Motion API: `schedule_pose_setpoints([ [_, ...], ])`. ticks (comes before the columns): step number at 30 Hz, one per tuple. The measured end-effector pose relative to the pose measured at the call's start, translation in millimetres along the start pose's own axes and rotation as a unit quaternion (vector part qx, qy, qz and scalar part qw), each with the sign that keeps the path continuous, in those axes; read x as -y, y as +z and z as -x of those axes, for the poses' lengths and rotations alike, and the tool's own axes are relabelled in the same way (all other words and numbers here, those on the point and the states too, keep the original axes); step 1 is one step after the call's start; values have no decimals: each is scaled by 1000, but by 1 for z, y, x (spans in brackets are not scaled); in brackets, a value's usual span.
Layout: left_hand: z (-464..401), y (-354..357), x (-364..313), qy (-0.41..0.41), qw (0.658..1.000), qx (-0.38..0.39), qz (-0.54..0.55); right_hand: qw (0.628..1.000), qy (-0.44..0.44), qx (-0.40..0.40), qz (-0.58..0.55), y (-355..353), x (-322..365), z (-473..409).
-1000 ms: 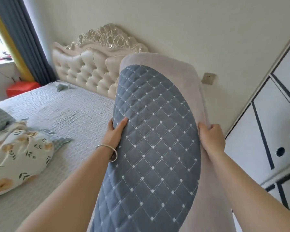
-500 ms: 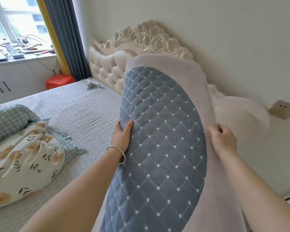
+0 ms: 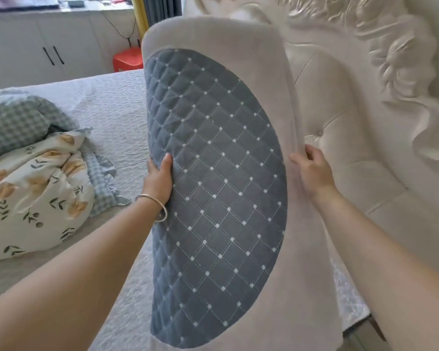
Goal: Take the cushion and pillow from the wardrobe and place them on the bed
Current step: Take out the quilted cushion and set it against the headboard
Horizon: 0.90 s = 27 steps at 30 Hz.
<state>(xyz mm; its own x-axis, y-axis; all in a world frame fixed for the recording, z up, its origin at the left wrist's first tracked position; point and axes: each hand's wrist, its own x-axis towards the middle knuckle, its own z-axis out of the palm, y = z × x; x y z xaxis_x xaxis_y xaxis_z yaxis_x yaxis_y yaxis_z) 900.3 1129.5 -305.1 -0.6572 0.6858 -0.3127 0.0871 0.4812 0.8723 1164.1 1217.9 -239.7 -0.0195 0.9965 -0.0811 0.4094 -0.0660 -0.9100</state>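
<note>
I hold a large cushion (image 3: 218, 173) upright in front of me, above the bed (image 3: 117, 115). Its face is blue-grey quilted fabric with white dots, and its border and side are pale beige. My left hand (image 3: 160, 178), with a silver bangle on the wrist, grips the cushion's left edge, thumb on the quilted face. My right hand (image 3: 312, 165) grips the beige right edge, its fingers curled behind it. The cushion stands close in front of the cream tufted headboard (image 3: 352, 127). A floral pillow (image 3: 33, 196) lies on the bed at the left.
A checked blue-green cover (image 3: 18, 122) lies bunched beside the floral pillow. A red stool (image 3: 127, 59) stands past the bed's far side, by white cabinets (image 3: 36, 49) and dark curtains (image 3: 160, 6). The headboard's carved crest (image 3: 390, 46) rises at the right.
My view has swung left and down towards the bed's head. The cushion, still held in both hands, has come much closer to the headboard. The wall socket has left the view.
</note>
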Motion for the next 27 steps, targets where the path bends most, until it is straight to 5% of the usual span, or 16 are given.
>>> schedule_pose_setpoints([
  [9, -117, 93, 94, -123, 986, -115, -3, 989, 10, 147, 9, 99, -111, -178],
  [18, -212, 193, 126, -105, 990, -52, 77, 993, -11, 104, 61, 147, -182, -303],
  [27, -258, 265, 151, -144, 983, -43, 103, 921, -128, 105, 352, 172, -240, -343],
])
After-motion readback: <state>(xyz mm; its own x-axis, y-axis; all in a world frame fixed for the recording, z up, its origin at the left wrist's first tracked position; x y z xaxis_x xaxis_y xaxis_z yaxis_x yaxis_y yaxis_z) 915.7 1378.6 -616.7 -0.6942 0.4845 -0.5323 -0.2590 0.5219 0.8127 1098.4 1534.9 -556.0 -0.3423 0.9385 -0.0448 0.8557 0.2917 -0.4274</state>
